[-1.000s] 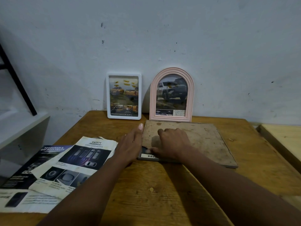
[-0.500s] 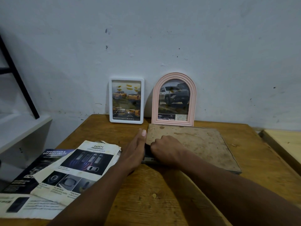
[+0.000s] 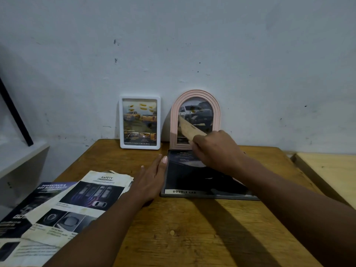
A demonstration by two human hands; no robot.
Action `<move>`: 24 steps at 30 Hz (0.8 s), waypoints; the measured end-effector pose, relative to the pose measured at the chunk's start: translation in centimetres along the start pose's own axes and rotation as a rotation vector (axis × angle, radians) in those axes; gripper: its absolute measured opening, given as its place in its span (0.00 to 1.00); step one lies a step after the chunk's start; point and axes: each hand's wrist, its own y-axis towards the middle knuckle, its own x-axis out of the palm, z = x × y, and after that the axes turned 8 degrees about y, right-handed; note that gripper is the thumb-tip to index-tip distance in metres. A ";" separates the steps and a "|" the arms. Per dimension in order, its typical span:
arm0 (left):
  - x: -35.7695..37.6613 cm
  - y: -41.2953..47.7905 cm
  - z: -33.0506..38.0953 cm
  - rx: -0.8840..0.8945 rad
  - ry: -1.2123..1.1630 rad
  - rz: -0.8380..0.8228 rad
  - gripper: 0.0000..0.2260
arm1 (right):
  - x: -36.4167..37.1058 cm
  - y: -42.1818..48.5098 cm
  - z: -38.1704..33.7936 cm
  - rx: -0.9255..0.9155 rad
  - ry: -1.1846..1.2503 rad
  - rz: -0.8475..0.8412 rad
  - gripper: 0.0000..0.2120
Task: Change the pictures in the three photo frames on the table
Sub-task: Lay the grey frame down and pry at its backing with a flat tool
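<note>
Backing board lifted off the flat grey frame

In the head view, the brown backing board is gripped at its near end by the curled fingers of the right hand and held tilted up in front of the pink arched frame. The left hand is laid flat, fingers straight, against the left edge of the grey frame, which lies between the hands; a dark print marked "DOUBLE CAB" is exposed inside it. Half a second ago the board was lying flat on this frame, hiding most of the print. A white frame is stood against the pale blue wall beside the pink one. Car brochure pages are spread at the left of the wooden table. A white shelf is seen further left.
</note>
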 end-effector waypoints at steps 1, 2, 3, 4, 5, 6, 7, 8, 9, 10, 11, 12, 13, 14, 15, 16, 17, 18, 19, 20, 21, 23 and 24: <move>-0.3 -0.2 0.7 0.000 -0.036 0.008 0.39 | -0.3 -0.3 0.5 0.012 0.025 0.061 0.16; -0.6 -0.1 1.7 0.004 -0.107 0.023 0.39 | -0.6 -0.6 0.9 0.032 0.059 0.108 0.16; -1.0 0.1 2.9 0.003 -0.210 0.032 0.41 | -1.0 -0.9 1.3 0.061 0.104 0.141 0.16; -1.6 0.4 4.4 0.004 -0.319 0.038 0.45 | -1.3 -1.2 1.5 0.099 0.157 0.168 0.15; -2.1 1.1 5.8 -0.004 -0.436 0.028 0.50 | -1.6 -1.5 1.7 0.143 0.209 0.194 0.15; -2.6 1.6 7.3 -0.020 -0.571 -0.004 0.53 | -1.8 -1.7 1.9 0.188 0.255 0.222 0.15; -3.0 1.9 8.7 -0.043 -0.715 -0.050 0.50 | -1.9 -2.0 2.1 0.235 0.300 0.240 0.15; -3.5 2.2 10.1 -0.050 -0.854 -0.109 0.44 | -1.9 -2.2 2.3 0.282 0.348 0.241 0.15; -3.8 2.5 11.3 -0.045 -0.964 -0.157 0.36 | -1.8 -2.4 2.4 0.327 0.393 0.231 0.15; -4.1 2.6 12.6 -0.033 -1.032 -0.175 0.30 | -1.7 -2.6 2.6 0.369 0.435 0.214 0.15; -4.2 2.6 13.5 -0.027 -1.033 -0.162 0.26 | -1.6 -2.9 2.9 0.405 0.477 0.199 0.15; -4.1 2.9 14.1 -0.028 -0.982 -0.123 0.26 | -1.4 -3.2 3.3 0.441 0.521 0.188 0.15; -3.9 3.1 14.4 -0.029 -0.901 -0.070 0.28 | -1.3 -3.6 3.9 0.487 0.557 0.179 0.15; -3.8 3.0 14.5 -0.023 -0.834 -0.025 0.30 | -1.2 -4.1 4.5 0.545 0.578 0.167 0.16; -3.7 3.0 14.4 -0.015 -0.798 0.009 0.30 | -1.1 -4.7 5.2 0.614 0.580 0.150 0.18; -3.7 2.9 14.1 -0.003 -0.793 0.034 0.30 | -0.9 -5.3 6.0 0.686 0.567 0.134 0.21; -3.8 2.8 13.8 0.005 -0.797 0.056 0.28 | -0.8 -6.1 6.7 0.754 0.550 0.124 0.23; -4.0 2.6 13.6 0.007 -0.808 0.074 0.28 | -0.8 -6.8 7.4 0.818 0.536 0.119 0.25; -4.4 2.4 13.3 0.000 -0.825 0.086 0.27 | -0.8 -7.4 7.8 0.874 0.536 0.118 0.26; -4.9 2.2 13.1 -0.007 -0.855 0.090 0.26 | -0.9 -8.0 8.2 0.918 0.556 0.117 0.27; -5.5 1.8 13.0 -0.014 -0.889 0.086 0.26 | -1.2 -8.4 8.3 0.947 0.595 0.119 0.27; -6.5 0.7 12.6 -0.025 -0.960 0.050 0.25 | -1.7 -9.2 8.2 0.976 0.678 0.128 0.26; -6.9 0.2 12.3 -0.024 -0.984 0.020 0.25 | -1.9 -9.5 8.1 0.986 0.694 0.136 0.26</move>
